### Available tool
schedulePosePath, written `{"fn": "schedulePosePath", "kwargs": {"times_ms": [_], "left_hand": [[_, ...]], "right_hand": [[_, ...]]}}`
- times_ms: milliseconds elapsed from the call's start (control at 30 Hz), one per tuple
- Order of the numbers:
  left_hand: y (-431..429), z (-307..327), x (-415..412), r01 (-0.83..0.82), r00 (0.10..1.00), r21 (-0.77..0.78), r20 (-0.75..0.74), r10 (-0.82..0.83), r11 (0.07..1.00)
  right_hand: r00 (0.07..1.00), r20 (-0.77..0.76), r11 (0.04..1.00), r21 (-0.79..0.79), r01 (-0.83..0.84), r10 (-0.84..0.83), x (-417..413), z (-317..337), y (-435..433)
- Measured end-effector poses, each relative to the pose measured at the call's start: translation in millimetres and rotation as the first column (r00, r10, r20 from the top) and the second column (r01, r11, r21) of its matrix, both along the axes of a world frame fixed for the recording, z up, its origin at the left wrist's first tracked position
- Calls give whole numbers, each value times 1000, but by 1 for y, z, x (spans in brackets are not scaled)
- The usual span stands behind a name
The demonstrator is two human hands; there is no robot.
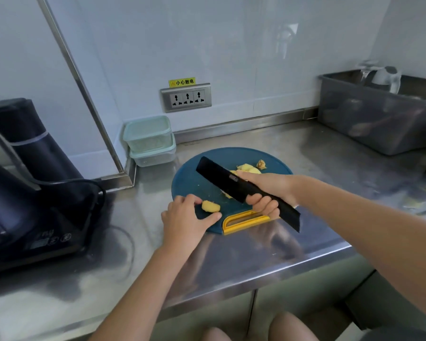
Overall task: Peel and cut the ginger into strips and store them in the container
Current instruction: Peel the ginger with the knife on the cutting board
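Note:
A round blue cutting board (190,175) with a yellow handle lies on the steel counter. On its near left part sits a peeled yellow ginger piece (210,206), which my left hand (185,219) holds between fingers and thumb. My right hand (268,193) grips a black knife (221,177), its blade raised above the board and pointing to the far left. More ginger pieces (247,168) and a scrap of peel (261,164) lie at the board's far side. Two stacked lidded containers (149,140) stand in the back corner.
A dark kettle and a black appliance (30,193) with a cord fill the left of the counter. A grey bin (376,114) holding a glass jug stands at the back right. A wall socket (186,97) is behind the board.

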State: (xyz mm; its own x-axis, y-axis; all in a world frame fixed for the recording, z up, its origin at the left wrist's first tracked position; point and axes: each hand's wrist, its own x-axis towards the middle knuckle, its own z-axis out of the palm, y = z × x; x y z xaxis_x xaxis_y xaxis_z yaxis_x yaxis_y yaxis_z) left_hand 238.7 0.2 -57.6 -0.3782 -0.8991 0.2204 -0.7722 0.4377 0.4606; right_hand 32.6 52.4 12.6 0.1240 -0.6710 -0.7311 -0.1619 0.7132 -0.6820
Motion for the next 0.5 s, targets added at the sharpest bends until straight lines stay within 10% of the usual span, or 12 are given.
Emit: {"fn": "schedulePosePath", "kwargs": {"times_ms": [233, 500], "left_hand": [[-5, 7, -12, 86, 993, 42, -78, -83, 995], [-12, 9, -11, 129, 969, 197, -234, -82, 972]], "right_hand": [[904, 419, 997, 26, 79, -82, -36, -19, 9], [920, 374, 975, -127, 181, -122, -37, 10, 14]]}}
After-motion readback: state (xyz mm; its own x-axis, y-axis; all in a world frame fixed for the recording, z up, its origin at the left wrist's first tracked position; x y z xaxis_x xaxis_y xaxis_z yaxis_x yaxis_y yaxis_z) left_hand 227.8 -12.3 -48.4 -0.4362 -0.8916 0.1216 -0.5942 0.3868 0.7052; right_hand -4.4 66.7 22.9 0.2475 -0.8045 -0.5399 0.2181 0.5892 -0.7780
